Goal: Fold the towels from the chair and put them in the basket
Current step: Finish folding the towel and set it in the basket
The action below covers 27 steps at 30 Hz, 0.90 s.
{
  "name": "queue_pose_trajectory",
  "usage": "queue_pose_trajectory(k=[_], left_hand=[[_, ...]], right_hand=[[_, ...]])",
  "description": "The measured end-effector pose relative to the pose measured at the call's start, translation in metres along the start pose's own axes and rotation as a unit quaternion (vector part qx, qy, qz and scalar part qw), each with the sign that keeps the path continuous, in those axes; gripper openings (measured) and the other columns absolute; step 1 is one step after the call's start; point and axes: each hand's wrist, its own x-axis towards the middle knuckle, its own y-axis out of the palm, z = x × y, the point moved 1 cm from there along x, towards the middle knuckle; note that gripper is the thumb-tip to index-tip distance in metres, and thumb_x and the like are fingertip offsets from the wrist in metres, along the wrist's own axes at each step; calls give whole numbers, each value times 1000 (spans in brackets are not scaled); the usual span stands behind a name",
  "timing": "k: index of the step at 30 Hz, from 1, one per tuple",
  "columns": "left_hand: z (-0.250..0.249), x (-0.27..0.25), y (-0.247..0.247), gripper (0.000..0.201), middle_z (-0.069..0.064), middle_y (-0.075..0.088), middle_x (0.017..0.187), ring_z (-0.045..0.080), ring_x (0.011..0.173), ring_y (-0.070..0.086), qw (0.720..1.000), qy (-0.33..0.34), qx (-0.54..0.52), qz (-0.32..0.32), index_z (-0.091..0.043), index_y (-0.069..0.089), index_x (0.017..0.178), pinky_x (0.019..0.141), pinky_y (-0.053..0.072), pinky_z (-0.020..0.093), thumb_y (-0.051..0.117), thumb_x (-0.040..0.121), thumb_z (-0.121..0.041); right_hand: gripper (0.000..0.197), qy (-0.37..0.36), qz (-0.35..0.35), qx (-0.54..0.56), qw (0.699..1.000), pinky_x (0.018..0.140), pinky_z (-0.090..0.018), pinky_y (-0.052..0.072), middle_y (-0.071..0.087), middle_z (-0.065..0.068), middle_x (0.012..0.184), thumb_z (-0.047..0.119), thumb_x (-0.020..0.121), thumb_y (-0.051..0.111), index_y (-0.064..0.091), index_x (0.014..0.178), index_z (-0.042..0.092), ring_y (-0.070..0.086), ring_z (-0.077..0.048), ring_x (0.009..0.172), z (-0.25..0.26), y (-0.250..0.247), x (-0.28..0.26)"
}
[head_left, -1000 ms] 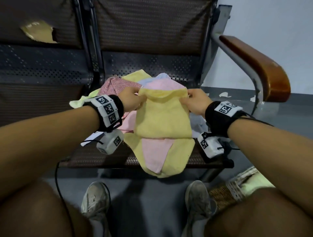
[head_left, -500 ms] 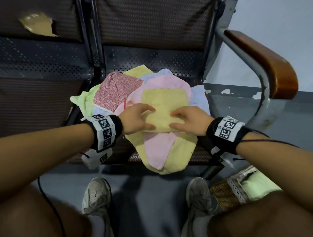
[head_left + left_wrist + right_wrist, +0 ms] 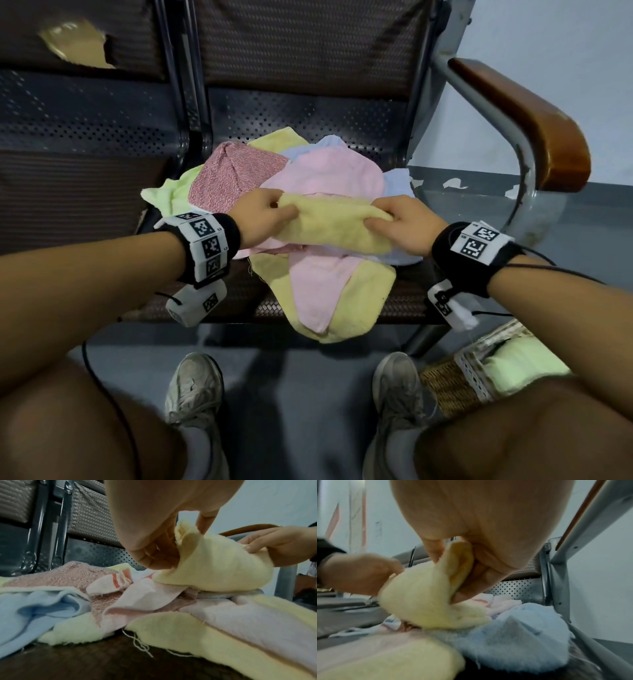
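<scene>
While both knees and shoes fill the near edge of the head view, the basket [image 3: 455,383] sits on the floor by the right foot w/ a pale green towel [image 3: 520,368] already in it, prob. placed close so each folded piece drops in w/o a reach. Farther up, the left hand [image 3: 262,216] and right hand [image 3: 402,224] each pinch one end of the yellow towel [image 3: 334,224], fingers and thumb curled round the cloth; it's held lengthwise between them, just over the pile, likely mid-fold w/ the heap as a work surface. Under it lie a pink towel [image 3: 318,294] over another yellow one [image 3: 363,301], hanging off the chair [image 3: 342,113] seat's front edge; beyond, a speckled red cloth [image 3: 226,178] and blue towel [image 3: 399,181]. Wrist views add what the head view hides: doubled layers at each pinch, the towel's underside touching the pile, loose threads.
</scene>
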Motion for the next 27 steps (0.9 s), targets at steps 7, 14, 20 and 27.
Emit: queue_pose_trajectory(k=[7,14,20,27], left_hand=[[2,11,5,39,8,64,100,28,93,58,994,-99,-15,-41,-8,64,97,80,46,36,49,95,-44],[12,3,13,82,4,72,77,24,58,71,949,-278,-82,122,-11,60,104,59,58,31,41,76,-86],[-11,6,17,49,18,76,95,31,80,76,939,-198,-279,45,-5,64,112,82,61,47,79,79,-38],[-62,-5,-2,34,7,69,93,22,83,70,939,-54,-338,-26,-16,56,100,70,62,37,80,76,-10]], right_hand=[[24,73,-10,158,985,69,-26,42,61,6,78,35,100,55,65,83,20,55,-15,76,2,2,14],[21,120,0,-18,993,80,-26,39,62,4,103,43,96,57,66,99,24,57,-17,97,-8,12,28],[27,134,31,-77,987,80,-31,46,67,-3,104,37,94,57,68,109,18,60,-22,95,-5,11,23],[56,28,-17,250,968,101,-34,50,63,-3,129,19,89,66,48,142,21,61,-18,118,55,-16,10]])
